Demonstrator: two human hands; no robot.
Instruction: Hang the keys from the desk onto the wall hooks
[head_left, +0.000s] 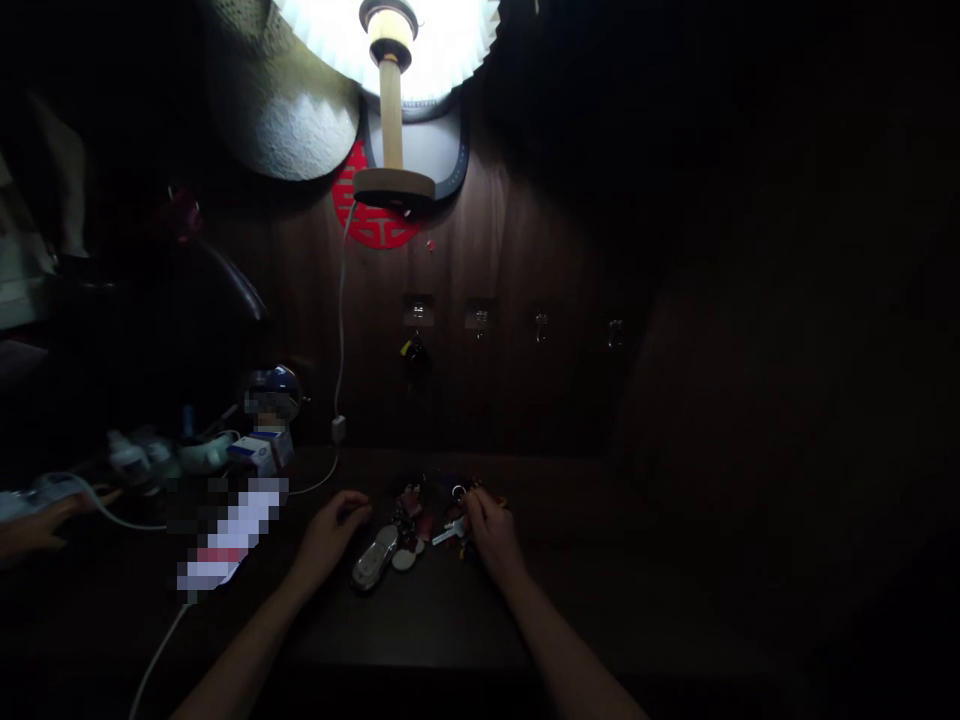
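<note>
A pile of key rings and trinkets (411,505) lies on the dark tabletop between my two hands. My right hand (491,530) pinches a bunch of keys at the pile's right side. One silver key (450,532) sticks out leftward from under its fingers, and a metal ring (458,492) shows just above. To the left of the pile, my left hand (334,525) hovers low with thumb and fingers curved and apart, holding nothing. Closest to it lies a grey oval car key fob (375,557). Beside the fob is a pale round tag (403,561). Dim light hides the smaller pieces.
A lit lamp (391,120) is at the top, its white cord (342,320) running down to the table. Several wall hooks (480,316) line the wooden panel; one carries a dark hanging item (415,358). Leftward stand a small box (260,452), bottles (131,462) and a blurred-out strip (234,535).
</note>
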